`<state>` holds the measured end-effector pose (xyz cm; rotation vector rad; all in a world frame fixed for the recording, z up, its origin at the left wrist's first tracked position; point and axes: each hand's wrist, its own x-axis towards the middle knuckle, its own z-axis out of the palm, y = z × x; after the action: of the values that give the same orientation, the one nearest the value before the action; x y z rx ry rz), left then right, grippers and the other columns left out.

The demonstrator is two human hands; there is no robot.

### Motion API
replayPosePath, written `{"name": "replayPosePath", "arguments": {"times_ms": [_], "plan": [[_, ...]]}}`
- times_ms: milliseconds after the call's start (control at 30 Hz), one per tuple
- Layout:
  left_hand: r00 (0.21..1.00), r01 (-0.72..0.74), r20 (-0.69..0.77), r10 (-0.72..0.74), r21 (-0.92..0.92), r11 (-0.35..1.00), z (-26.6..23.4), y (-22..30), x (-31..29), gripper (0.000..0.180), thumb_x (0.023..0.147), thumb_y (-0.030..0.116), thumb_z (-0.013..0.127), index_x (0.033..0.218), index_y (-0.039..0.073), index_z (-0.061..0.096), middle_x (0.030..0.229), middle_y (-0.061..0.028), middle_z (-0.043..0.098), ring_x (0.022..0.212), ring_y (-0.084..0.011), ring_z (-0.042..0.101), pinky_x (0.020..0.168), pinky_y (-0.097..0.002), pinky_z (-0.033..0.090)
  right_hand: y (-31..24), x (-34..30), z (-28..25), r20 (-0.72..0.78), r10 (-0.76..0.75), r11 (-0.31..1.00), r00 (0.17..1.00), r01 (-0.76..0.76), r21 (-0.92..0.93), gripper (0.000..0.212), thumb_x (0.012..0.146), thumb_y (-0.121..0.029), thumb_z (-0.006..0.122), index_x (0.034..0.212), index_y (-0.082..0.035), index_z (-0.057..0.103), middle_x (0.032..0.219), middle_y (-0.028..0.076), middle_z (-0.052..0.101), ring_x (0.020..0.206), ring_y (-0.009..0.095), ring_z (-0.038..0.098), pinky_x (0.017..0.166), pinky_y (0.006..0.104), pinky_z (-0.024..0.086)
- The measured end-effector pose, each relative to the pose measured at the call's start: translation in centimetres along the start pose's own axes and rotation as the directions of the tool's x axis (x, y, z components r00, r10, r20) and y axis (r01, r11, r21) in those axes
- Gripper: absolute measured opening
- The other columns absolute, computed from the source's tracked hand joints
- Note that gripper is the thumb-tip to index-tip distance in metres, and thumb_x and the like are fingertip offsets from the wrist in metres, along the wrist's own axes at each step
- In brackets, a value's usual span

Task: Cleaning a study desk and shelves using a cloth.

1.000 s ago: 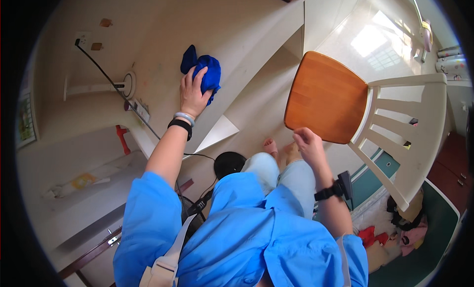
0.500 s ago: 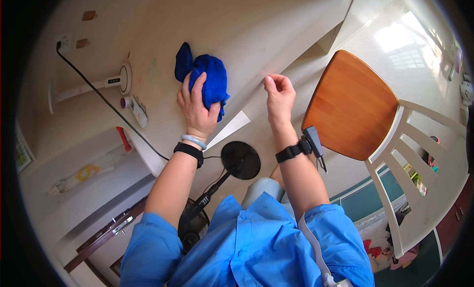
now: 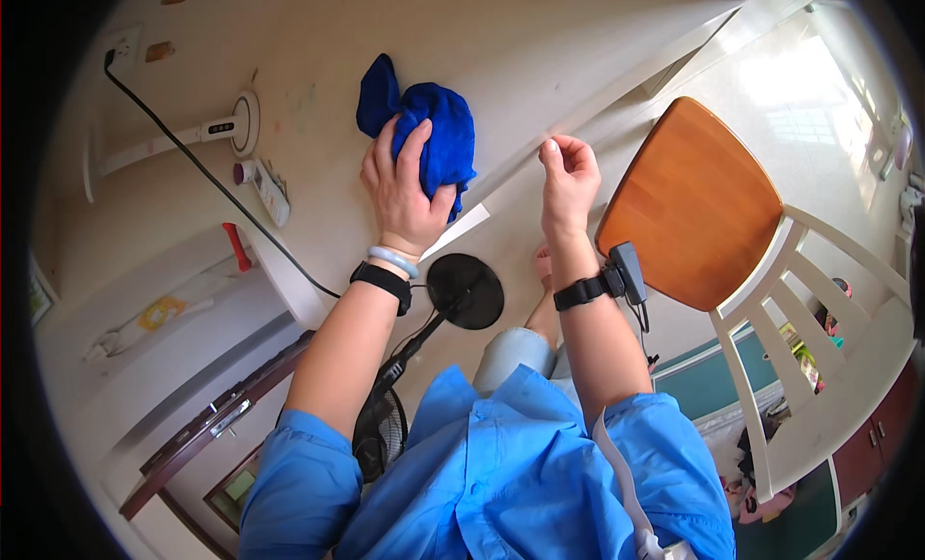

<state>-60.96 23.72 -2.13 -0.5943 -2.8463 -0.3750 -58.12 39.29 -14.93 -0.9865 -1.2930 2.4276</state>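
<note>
A bunched blue cloth (image 3: 438,136) lies on the pale desktop (image 3: 318,189), one corner sticking out to the far left. My left hand (image 3: 405,189) presses on its near side, fingers and thumb wrapped over the fabric. The left wrist wears a pale bangle (image 3: 393,261) and a black band. Just beyond the desk's front edge, my right hand (image 3: 570,184) hangs in the air, fingers curled in and thumb against them, with nothing visible in it. A black strap with a small grey device (image 3: 628,273) sits on the right wrist.
On the desk's left are a white lamp (image 3: 226,128), a white bottle (image 3: 264,192) and a black cable (image 3: 183,150) running from a wall socket. A chair with an orange-brown seat (image 3: 689,208) stands at right. Below is a fan with a round black base (image 3: 465,290).
My left hand and the blue cloth have shifted a little to the right and farther away. The right hand has also moved slightly right, still curled; the whole view has shifted somewhat.
</note>
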Motion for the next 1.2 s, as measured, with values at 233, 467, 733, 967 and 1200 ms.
{"name": "replayPosePath", "arguments": {"times_ms": [233,467,733,967,1200], "plan": [[1.000,0.002,-0.004,-0.002,-0.006,1.000,0.2,0.0,0.1,0.071,0.067,0.019,0.066,0.136,0.020,0.046,0.139,-0.0166,0.042,0.122,-0.0389,0.039,0.102,-0.0520,0.029,0.4,-0.4,1.0,-0.098,-0.009,0.998,0.995,0.015,0.066,0.013,0.089,-0.008,0.065,0.097,0.000,0.060,0.083,-0.001,0.060,0.073,0.006,0.053,0.067,0.0203,0.045],[1.000,-0.004,-0.012,0.004,-0.003,1.000,0.2,-0.1,0.0,0.071,0.068,0.019,0.066,0.136,0.021,0.046,0.138,-0.0160,0.042,0.122,-0.0389,0.039,0.101,-0.0522,0.030,1.0,-0.5,1.2,-0.122,-0.001,0.995,0.993,0.013,0.098,0.011,0.089,-0.006,0.063,0.098,0.001,0.060,0.084,-0.001,0.060,0.075,0.007,0.054,0.069,0.0202,0.045],[1.000,-0.006,-0.025,0.006,-0.010,1.000,0.1,-0.3,-0.1,0.071,0.068,0.020,0.067,0.136,0.021,0.046,0.138,-0.0155,0.042,0.122,-0.0387,0.039,0.101,-0.0522,0.030,-0.4,-1.3,1.3,-0.044,0.003,0.988,0.999,0.004,0.157,0.014,0.091,-0.010,0.064,0.098,0.001,0.061,0.085,0.001,0.062,0.077,0.008,0.055,0.072,0.0214,0.046],[1.000,-0.008,-0.020,0.008,-0.008,1.000,0.2,-0.1,0.0,0.071,0.068,0.021,0.067,0.136,0.022,0.046,0.138,-0.0155,0.042,0.122,-0.0389,0.039,0.101,-0.0524,0.030,-0.3,-0.8,1.0,-0.047,-0.003,0.995,0.999,0.007,0.103,0.015,0.091,-0.011,0.065,0.098,0.001,0.059,0.085,0.004,0.063,0.078,0.011,0.059,0.076,0.0242,0.049],[1.000,-0.011,-0.021,0.011,-0.004,1.000,0.1,-0.2,0.0,0.071,0.068,0.021,0.067,0.136,0.021,0.046,0.138,-0.0157,0.042,0.122,-0.0390,0.039,0.101,-0.0527,0.030,-0.2,-1.0,1.4,-0.054,-0.027,0.996,0.998,0.032,0.086,0.015,0.091,-0.010,0.065,0.098,0.001,0.059,0.084,0.004,0.063,0.077,0.011,0.059,0.075,0.0242,0.049]]}}
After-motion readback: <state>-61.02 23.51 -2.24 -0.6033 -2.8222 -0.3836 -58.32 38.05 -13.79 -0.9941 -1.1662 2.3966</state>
